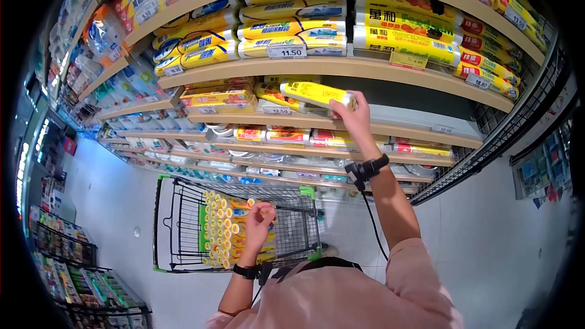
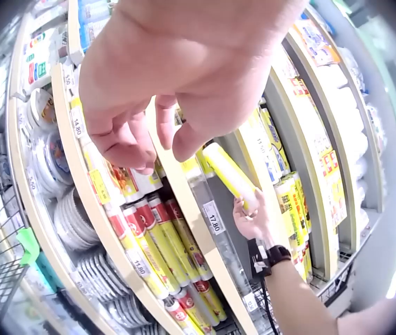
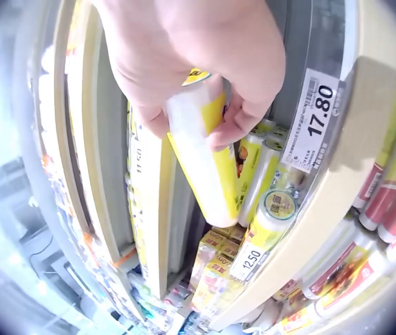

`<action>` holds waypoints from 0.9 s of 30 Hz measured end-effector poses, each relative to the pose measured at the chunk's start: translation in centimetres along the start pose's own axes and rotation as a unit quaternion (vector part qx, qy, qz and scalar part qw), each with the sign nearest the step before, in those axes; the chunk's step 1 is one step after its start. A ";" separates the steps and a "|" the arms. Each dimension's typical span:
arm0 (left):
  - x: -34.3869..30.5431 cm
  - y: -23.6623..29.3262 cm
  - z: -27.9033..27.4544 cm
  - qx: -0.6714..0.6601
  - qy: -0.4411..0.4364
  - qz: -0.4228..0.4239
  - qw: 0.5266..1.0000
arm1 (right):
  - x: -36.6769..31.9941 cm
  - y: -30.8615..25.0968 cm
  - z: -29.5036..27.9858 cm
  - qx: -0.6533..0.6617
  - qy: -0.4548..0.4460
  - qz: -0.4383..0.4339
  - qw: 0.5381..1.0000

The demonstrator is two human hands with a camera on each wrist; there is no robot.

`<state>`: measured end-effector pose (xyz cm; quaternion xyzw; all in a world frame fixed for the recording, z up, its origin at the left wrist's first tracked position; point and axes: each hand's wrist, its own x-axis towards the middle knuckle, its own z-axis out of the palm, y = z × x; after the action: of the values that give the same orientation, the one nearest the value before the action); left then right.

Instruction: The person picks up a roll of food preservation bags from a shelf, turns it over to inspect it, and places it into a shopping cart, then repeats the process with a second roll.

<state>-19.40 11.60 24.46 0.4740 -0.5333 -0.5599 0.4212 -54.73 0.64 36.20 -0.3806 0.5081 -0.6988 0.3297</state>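
**Item 1: yellow roll** [image 1: 315, 93]. A long wrapped roll, yellow with a printed label. It lies almost level at the front of a shelf [image 1: 402, 129], its far end over the stock there. The near end sits in the right hand [image 1: 352, 117]. In the right wrist view, fingers and thumb curl round the end of the roll, which probably keeps its length free of the shelf lip above. Just beside it on the shelf edge is a price tag [image 3: 318, 118] reading 17.80.

**Item 2: left hand** [image 1: 259, 218]. It is low and well apart from the shelf, over the shopping cart [image 1: 183, 225]. The fingers are loosely curled with the tips near the thumb, and it holds nothing (the left wrist view shows the palm side bare).

**Item 3: stacked rolls** [image 1: 222, 231]. These are yellow-ended and of like kind. They lie side by side in rows at one end of the cart with their round ends upward. Packing them this way likely stops them rolling about.

**Item 4: surrounding stock.** Similar yellow and red-ended rolls lie lengthwise on the shelves above and below, with price tags along the edges.
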 end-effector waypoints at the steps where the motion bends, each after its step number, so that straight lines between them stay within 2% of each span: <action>1: 0.4 0.5 0.3 -0.025 0.005 -0.002 1.000 | -1.0 0.0 -0.7 0.075 -0.022 0.018 0.997; 3: 1.4 1.9 0.8 -0.073 0.016 -0.009 0.997 | -3.4 0.1 -1.9 0.127 -0.056 0.027 0.990; 5: 2.8 3.1 0.8 -0.136 -0.024 0.001 0.990 | -6.3 -0.7 -2.8 0.173 -0.093 0.050 0.979; 7: 3.4 5.9 1.7 -0.193 -0.039 0.019 0.980 | -9.1 -0.6 -3.1 0.176 -0.124 0.041 0.976; 10: 3.5 10.2 3.4 -0.291 -0.092 0.001 0.952 | -12.8 -0.8 -3.2 0.176 -0.161 0.027 0.971; 12: 3.6 11.3 4.4 -0.305 -0.101 0.009 0.947 | -14.5 0.1 -3.7 0.162 -0.183 0.019 0.970; 14: 3.8 11.3 4.5 -0.292 -0.116 0.014 0.949 | -15.1 1.4 -4.4 0.126 -0.221 -0.005 0.967; 16: 4.3 9.5 4.3 -0.260 -0.083 0.011 0.962 | -15.9 1.9 -4.7 0.101 -0.232 -0.010 0.967; 19: 3.9 9.2 5.4 -0.286 -0.037 0.002 0.957 | -17.1 1.5 -3.5 0.250 -0.163 0.078 0.951; 20: 3.9 9.0 5.5 -0.295 -0.031 0.003 0.955 | -17.2 2.3 -3.6 0.304 -0.178 0.093 0.931; 23: 3.4 8.3 5.7 -0.318 -0.024 0.002 0.948 | -17.2 4.3 -3.0 0.221 -0.234 0.145 0.936; 24: 3.0 8.0 6.0 -0.317 -0.028 0.007 0.948 | -17.0 5.0 -3.1 0.204 -0.255 0.136 0.935; 27: 3.1 6.9 5.6 -0.325 -0.068 0.040 0.943 | -18.1 6.6 -1.3 0.256 -0.258 0.162 0.918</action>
<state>-25.78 9.16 30.94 0.2507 -0.3683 -0.7162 0.5372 -46.49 14.82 26.06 -0.3628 0.2639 -0.6198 0.6439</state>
